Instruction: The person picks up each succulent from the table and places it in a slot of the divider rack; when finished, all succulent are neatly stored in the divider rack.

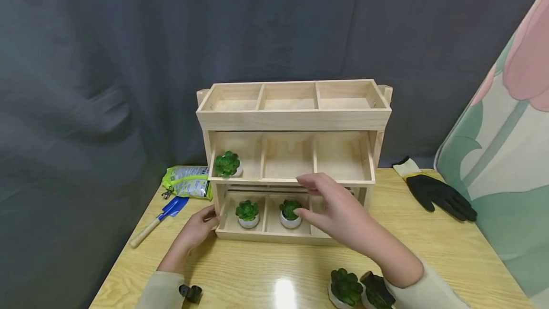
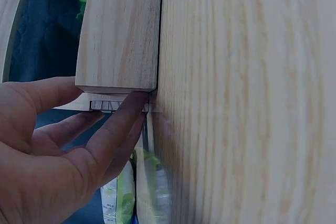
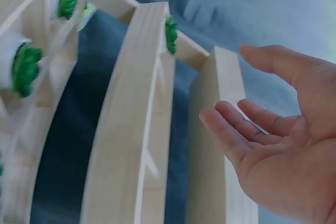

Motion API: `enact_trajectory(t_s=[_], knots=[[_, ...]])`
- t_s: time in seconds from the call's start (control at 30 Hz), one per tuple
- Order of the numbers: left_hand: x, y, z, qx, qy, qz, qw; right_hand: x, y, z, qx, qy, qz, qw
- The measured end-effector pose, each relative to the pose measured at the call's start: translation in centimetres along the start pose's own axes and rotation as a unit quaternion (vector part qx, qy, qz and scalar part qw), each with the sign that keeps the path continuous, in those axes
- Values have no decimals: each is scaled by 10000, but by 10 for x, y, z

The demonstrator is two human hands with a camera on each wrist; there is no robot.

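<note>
A three-tier wooden planter shelf (image 1: 294, 120) stands on the table. At its lower left corner my left hand (image 1: 195, 232) holds the bottom tier's end between thumb and fingers. My right hand (image 1: 339, 209) is empty, fingers loosely bent and apart, in front of the lower tiers. Potted succulents sit in the bottom tier's left compartment (image 1: 248, 213) and middle compartment (image 1: 290, 213). Another succulent (image 1: 228, 164) leans in the middle tier's left compartment. The bottom right compartment is mostly behind my right hand; a bit of green (image 3: 1, 169) shows there in the right wrist view.
Two potted succulents (image 1: 345, 287) stand at the near table edge, beside my right sleeve. Left of the shelf lie a blue trowel (image 1: 158, 221) and a green-and-white bag (image 1: 188, 181). A black-and-white glove (image 1: 437, 192) lies on the right. Dark curtain hangs behind.
</note>
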State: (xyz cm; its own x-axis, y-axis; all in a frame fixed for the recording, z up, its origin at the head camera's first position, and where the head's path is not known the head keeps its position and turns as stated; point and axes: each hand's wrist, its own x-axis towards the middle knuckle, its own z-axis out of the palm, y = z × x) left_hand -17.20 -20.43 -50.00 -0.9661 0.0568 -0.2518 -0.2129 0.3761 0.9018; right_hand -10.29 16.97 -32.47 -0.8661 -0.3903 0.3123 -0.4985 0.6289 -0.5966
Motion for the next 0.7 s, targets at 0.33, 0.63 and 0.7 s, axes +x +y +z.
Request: enact_trajectory(t_s=[0.33,0.63,0.7], knots=[[1,1,-1,-42,-21,-11,10000,-51,45,-13,-339,464,379,9976],[1,1,-1,75,-23,-23,10000,-81,81,-20,-291,601,877,9939],[1,0,-1,68,-23,-21,10000,-87,88,-20,-121,614,838,9945]])
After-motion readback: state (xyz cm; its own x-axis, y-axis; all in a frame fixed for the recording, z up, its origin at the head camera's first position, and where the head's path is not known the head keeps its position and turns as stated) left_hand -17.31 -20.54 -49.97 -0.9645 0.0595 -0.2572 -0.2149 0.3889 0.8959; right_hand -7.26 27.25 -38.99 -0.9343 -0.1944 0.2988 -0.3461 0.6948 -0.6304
